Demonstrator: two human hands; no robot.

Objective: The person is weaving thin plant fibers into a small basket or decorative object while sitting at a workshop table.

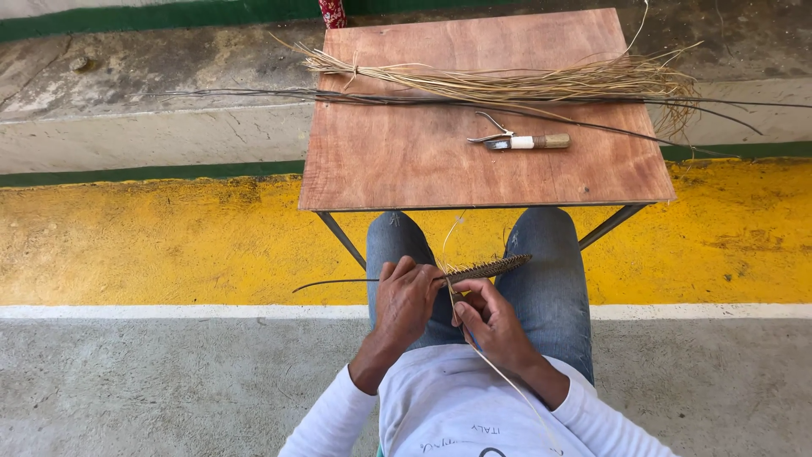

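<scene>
Head view, the only one. Person sits w/ both hands over the lap, in front of a small wooden table [406, 161].

Left hand [406, 300] is closed around a thin dark rod [338, 282], fingers curled over the top; rod's bare end sticks out to the left of that hand. To the right of it the rod runs into a woven section [489, 268], tight wrapped pattern, ending up-right of both hands above the right knee.

Right hand [489, 320] just beside the left, nearly touching. Fingers pinch a pale fibre strip [503, 377]; strip runs from the pinch down across the white shirt toward the camera, and a thin loose end rises up past the hands toward the table edge. Exact grip pts under the fingers are hidden.

Step in hand, as I judge it: wrapping/weaving the strip around the rod, at the near end of the woven section. Next move prob. calls for keeping the strip taut, laying the turn snug vs. the last one, left hand holding the rod from twisting.

Beyond the hands, on the table: bundle of pale fibres [524, 83], long dark rods [381, 97] lying across and overhanging both sides, and a knife w/ wooden handle [529, 141] next to a small metal tool, none touched.
</scene>
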